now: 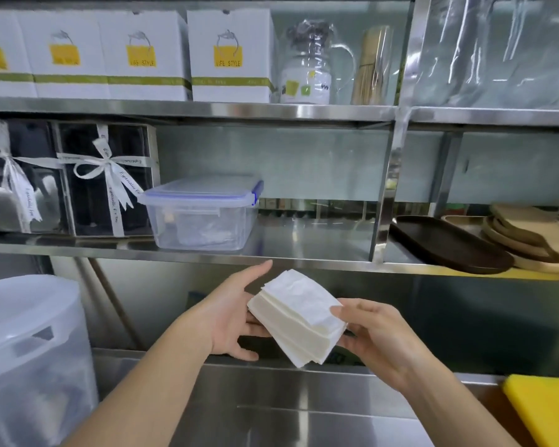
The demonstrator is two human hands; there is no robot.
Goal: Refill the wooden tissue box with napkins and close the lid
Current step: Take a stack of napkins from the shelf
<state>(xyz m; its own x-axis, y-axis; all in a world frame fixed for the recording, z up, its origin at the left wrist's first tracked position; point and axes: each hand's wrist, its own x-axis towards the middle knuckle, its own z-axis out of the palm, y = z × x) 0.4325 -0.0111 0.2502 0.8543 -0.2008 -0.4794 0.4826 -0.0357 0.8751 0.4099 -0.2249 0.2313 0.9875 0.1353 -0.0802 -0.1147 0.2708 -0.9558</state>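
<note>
A thick stack of white napkins (pixel 299 314) is held in front of me, tilted, above the steel counter. My left hand (pixel 229 317) supports its left edge and underside, thumb raised toward the shelf. My right hand (pixel 375 333) pinches the stack's right corner between thumb and fingers. The wooden tissue box is not in view.
A steel shelf rack fills the background. On the lower shelf (pixel 304 250) stand a clear lidded plastic container (pixel 204 214), ribboned gift boxes (pixel 104 179) and dark and wooden trays (pixel 449 243). A large translucent bin (pixel 29 350) stands at left; a yellow board (pixel 546 411) lies at right.
</note>
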